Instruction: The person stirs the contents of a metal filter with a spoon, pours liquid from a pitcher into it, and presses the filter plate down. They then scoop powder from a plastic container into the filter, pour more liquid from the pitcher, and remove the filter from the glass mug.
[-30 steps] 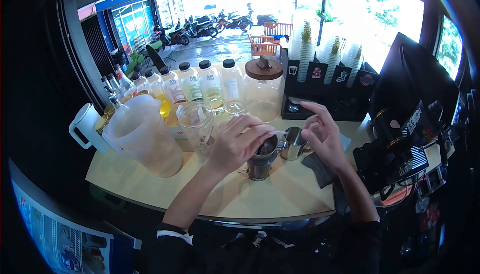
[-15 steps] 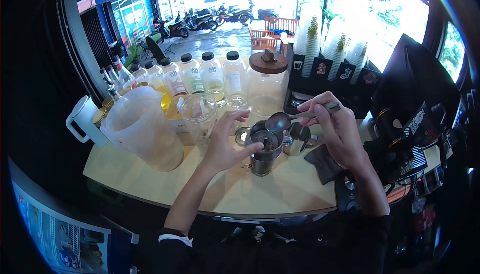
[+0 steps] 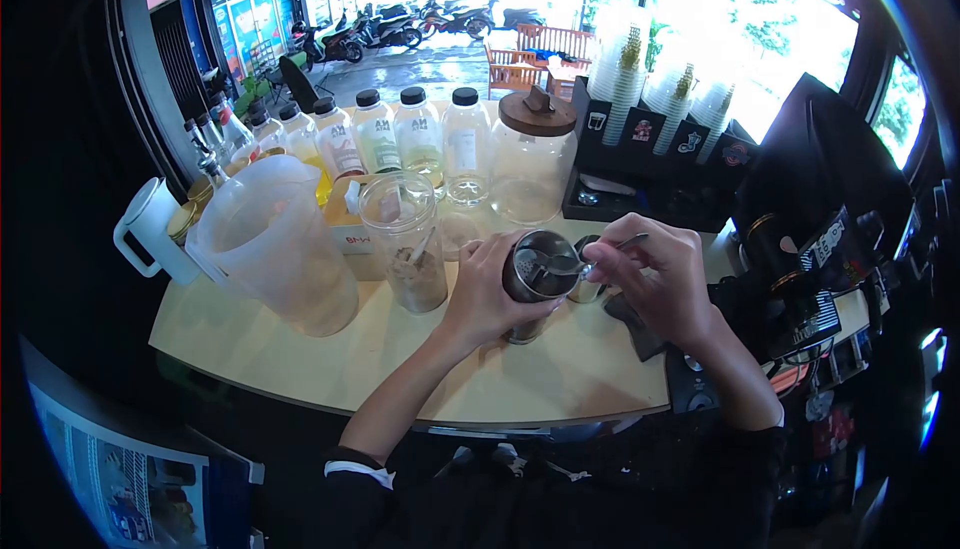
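Note:
My left hand (image 3: 484, 294) is wrapped round a metal cup (image 3: 528, 299) with dark contents, tilted a little over the wooden counter (image 3: 480, 384). Between the fingers of my right hand (image 3: 660, 274) is the handle of a metal spoon (image 3: 562, 266), whose bowl lies inside the cup's mouth. Behind the right fingers, a small metal pitcher (image 3: 586, 289) is partly hidden. To the left of my left hand stands a tall clear cup (image 3: 420, 279) with a brown substance and a utensil inside.
A large frosted pitcher (image 3: 300, 279) and a white jug (image 3: 160, 234) stand on the left. Bottles with black caps (image 3: 466, 149) and a wooden-lidded jar (image 3: 530, 174) line the back. A dark cloth (image 3: 634, 331) lies at the right, near black equipment (image 3: 810, 179).
My left hand has closed round the metal cup, which is now raised and tilted. The spoon has gone from above the rim down into the cup.

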Tool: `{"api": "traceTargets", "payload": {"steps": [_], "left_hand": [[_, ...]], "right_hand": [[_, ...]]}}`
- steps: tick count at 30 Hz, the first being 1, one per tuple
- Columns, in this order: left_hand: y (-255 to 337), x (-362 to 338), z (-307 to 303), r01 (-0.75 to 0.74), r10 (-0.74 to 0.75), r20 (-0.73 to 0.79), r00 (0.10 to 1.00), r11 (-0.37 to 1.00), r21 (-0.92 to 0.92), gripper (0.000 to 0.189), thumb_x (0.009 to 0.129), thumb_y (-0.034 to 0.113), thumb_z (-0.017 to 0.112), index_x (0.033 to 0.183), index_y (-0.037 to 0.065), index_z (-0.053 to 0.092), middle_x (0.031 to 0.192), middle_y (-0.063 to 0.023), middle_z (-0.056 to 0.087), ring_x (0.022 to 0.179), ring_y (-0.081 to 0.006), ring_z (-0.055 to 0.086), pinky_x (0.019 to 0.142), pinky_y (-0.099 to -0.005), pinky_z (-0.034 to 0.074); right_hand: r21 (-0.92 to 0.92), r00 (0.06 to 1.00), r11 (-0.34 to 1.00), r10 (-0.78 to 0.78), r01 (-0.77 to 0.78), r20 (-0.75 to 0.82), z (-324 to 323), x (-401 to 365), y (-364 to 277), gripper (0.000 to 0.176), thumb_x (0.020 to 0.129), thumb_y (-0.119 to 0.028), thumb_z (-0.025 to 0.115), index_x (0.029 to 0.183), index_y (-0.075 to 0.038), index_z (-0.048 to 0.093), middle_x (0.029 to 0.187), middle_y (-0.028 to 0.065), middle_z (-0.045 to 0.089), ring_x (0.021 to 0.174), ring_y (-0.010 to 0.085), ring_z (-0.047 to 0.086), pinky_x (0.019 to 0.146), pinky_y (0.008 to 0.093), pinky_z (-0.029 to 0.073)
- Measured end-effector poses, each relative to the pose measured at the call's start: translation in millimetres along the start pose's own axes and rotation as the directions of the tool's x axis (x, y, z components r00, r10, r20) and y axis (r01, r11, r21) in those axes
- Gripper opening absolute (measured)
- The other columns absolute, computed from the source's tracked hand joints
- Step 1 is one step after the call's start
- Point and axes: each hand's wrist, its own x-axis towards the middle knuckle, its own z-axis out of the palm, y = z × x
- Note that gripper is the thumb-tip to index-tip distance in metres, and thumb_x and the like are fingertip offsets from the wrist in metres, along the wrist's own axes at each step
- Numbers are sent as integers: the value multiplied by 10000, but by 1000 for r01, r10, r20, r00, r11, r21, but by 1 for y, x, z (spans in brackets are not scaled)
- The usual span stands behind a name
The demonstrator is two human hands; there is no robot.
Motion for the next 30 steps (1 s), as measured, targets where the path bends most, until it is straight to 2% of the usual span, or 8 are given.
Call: {"api": "traceTargets", "payload": {"steps": [4, 6, 10, 12, 15, 21, 27, 30], "left_hand": [[5, 0, 0, -31, 33, -32, 999, 998, 58, 784, 549, 365, 846, 1195, 68, 515, 1103, -94, 600, 1033, -253, 576, 968, -419, 321], [6, -1, 2, -54, 62, -70, 996, 993, 107, 792, 519, 364, 861, 1173, 73, 523, 1087, -84, 605, 1021, -246, 586, 948, -415, 339], [6, -4, 3, -69, 80, -81, 993, 990, 126, 819, 522, 350, 855, 1201, 83, 483, 1093, -82, 587, 1028, -250, 573, 966, -441, 312], [6, -4, 3, -67, 74, -61, 995, 990, 121, 835, 534, 346, 849, 1227, 93, 458, 1105, -85, 575, 1046, -256, 561, 974, -455, 304], [7, -5, 3, -81, 85, -35, 996, 992, 98, 844, 527, 340, 854, 1230, 94, 457, 1106, -85, 575, 1049, -256, 561, 975, -458, 305], [7, -2, -2, -83, 82, 12, 997, 996, 42, 816, 535, 326, 842, 1224, 98, 469, 1085, -89, 584, 1043, -261, 568, 986, -450, 306], [9, 3, -7, -149, 150, -27, 988, 988, 42, 784, 522, 336, 849, 1190, 100, 514, 1066, -69, 603, 973, -236, 601, 925, -403, 352], [10, 2, -8, -101, 100, 32, 994, 995, 11, 811, 546, 328, 832, 1237, 104, 473, 1128, -88, 580, 1067, -262, 562, 989, -450, 304]], "right_hand": [[84, 993, 991, 109, -106, -35, 8, -1, 6, 161, 878, -125, 649, 854, 30, 610, 712, 108, 658, 638, 134, 683, 558, 247, 533], [250, 978, 951, 202, -182, -58, 12, -2, 9, 143, 900, -97, 610, 870, 42, 618, 744, 120, 671, 667, 133, 691, 586, 239, 543], [246, 979, 955, 191, -168, -73, 14, -3, 17, 120, 903, -74, 597, 868, 38, 621, 748, 118, 674, 672, 143, 693, 594, 248, 546], [85, 999, 996, 40, -39, -7, 13, -4, 18, 98, 892, -59, 601, 865, 33, 620, 746, 119, 671, 671, 160, 693, 596, 256, 539], [8, 994, 998, -63, 62, 95, 7, 2, 16, 89, 879, -58, 612, 866, 28, 624, 738, 122, 661, 661, 176, 687, 588, 269, 528], [2, 962, 997, -81, 83, 262, -8, 20, 9, 118, 903, -60, 593, 861, 41, 640, 749, 92, 672, 690, 129, 680, 604, 246, 550], [60, 956, 992, -127, 115, 263, -10, 29, 7, 132, 896, -83, 613, 852, 37, 647, 733, 77, 664, 676, 124, 676, 597, 233, 538], [34, 949, 990, -144, 140, 279, -9, 29, 0, 133, 887, -96, 626, 849, 29, 653, 730, 81, 660, 674, 130, 671, 597, 239, 531]]}}
